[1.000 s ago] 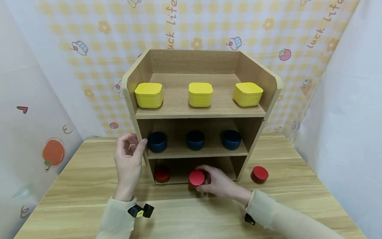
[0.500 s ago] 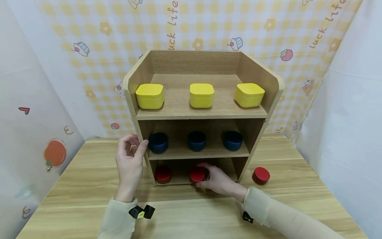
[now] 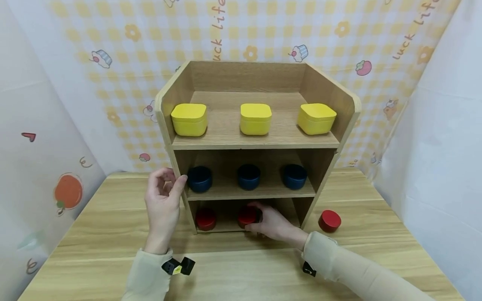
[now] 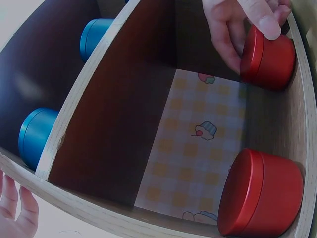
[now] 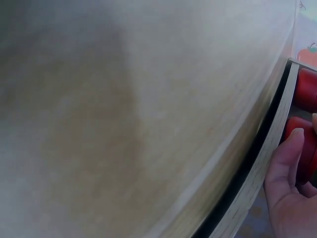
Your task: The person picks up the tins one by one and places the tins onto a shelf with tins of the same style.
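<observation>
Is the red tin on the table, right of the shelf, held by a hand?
No, the red tin on the table stands alone; the right hand grips another red tin inside the shelf.

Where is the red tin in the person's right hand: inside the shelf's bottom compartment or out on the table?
Inside: right hand holds the red tin under the bottom shelf board.

- The bottom compartment of the wooden shelf is low; the middle board just above it caps any reach from the front.
- A red tin stands at its left end, and the right hand grips a second red tin at mid-width, leaving a gap between the two.
- The right end of that compartment is open floor, bounded by the side wall.
- The left hand holds the left side panel, blocking that flank.
- A third red tin sits on the table just right of the shelf.
</observation>
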Demonstrator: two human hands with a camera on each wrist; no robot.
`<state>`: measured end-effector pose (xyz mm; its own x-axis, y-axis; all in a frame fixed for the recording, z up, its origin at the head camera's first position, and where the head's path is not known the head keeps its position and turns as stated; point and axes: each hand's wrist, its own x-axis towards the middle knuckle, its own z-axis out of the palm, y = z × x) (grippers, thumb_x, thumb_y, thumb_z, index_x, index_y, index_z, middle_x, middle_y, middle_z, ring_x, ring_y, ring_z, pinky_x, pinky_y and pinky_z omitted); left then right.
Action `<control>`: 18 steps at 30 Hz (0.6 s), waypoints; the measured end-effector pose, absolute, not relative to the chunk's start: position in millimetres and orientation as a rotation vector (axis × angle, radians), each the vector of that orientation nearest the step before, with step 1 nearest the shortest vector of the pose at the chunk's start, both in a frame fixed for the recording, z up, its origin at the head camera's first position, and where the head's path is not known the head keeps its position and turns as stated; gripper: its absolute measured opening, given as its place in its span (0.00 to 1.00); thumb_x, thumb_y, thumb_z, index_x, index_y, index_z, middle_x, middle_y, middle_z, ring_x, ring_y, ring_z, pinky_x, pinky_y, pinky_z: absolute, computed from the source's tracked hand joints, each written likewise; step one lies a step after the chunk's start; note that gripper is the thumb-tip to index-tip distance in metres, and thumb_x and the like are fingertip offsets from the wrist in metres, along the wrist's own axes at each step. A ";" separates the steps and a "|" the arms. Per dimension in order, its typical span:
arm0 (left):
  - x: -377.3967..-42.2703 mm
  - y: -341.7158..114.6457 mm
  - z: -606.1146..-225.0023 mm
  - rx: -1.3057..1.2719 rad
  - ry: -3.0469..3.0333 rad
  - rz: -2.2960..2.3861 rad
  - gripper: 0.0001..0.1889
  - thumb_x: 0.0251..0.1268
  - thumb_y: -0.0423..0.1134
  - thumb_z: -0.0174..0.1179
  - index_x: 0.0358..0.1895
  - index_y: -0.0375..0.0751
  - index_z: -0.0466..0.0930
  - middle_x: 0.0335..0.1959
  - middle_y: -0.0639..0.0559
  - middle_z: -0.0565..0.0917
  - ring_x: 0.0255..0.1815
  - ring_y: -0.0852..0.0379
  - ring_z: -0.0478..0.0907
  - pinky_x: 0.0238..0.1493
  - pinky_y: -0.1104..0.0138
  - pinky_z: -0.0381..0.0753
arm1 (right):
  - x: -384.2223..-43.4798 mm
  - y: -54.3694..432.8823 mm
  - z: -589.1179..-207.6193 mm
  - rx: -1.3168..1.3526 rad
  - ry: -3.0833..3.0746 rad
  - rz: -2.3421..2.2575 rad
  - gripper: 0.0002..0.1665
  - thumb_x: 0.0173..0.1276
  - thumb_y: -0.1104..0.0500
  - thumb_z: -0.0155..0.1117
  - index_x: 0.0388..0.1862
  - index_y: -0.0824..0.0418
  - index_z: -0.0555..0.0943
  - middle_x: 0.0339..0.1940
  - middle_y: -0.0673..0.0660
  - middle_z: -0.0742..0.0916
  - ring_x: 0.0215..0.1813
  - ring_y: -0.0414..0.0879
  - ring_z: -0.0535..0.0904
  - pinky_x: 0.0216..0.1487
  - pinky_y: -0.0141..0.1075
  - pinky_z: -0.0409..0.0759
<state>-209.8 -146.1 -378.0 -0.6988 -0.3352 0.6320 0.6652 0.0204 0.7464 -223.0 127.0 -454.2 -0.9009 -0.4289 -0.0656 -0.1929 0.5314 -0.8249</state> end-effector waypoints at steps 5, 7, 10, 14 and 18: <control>-209.8 -145.5 -377.1 -0.360 -1.582 -1.770 0.15 0.62 0.22 0.62 0.48 0.23 0.69 0.36 0.51 0.72 0.37 0.56 0.70 0.36 0.72 0.67 | -224.1 126.9 -454.7 -0.511 2.511 -1.320 0.39 0.61 0.56 0.74 0.68 0.61 0.67 0.21 0.54 0.83 0.20 0.51 0.80 0.23 0.39 0.78; -209.6 -145.5 -377.1 -0.355 -1.586 -1.766 0.15 0.62 0.22 0.62 0.48 0.24 0.69 0.36 0.51 0.72 0.37 0.56 0.70 0.37 0.72 0.67 | -224.4 126.8 -454.8 -0.511 2.516 -1.311 0.39 0.61 0.56 0.73 0.68 0.60 0.67 0.21 0.54 0.84 0.20 0.50 0.80 0.23 0.39 0.78; -209.6 -145.3 -377.0 -0.350 -1.582 -1.766 0.15 0.62 0.22 0.62 0.48 0.24 0.69 0.36 0.51 0.72 0.37 0.56 0.70 0.37 0.72 0.67 | -225.0 126.5 -454.4 -0.501 2.519 -1.296 0.40 0.61 0.54 0.73 0.69 0.59 0.67 0.22 0.55 0.84 0.21 0.50 0.80 0.24 0.38 0.78; -210.0 -144.9 -377.5 -0.353 -1.573 -1.777 0.14 0.62 0.22 0.62 0.48 0.24 0.69 0.36 0.51 0.72 0.38 0.56 0.70 0.38 0.72 0.67 | -225.3 126.6 -453.9 -0.491 2.524 -1.286 0.41 0.61 0.54 0.73 0.69 0.59 0.66 0.22 0.55 0.84 0.20 0.50 0.80 0.24 0.38 0.77; -210.5 -145.4 -378.1 -0.350 -1.577 -1.772 0.14 0.62 0.22 0.62 0.48 0.24 0.70 0.36 0.51 0.72 0.38 0.56 0.69 0.37 0.72 0.67 | -225.6 126.1 -453.1 -0.511 2.541 -1.279 0.41 0.61 0.54 0.73 0.69 0.61 0.66 0.22 0.53 0.84 0.20 0.50 0.79 0.25 0.39 0.77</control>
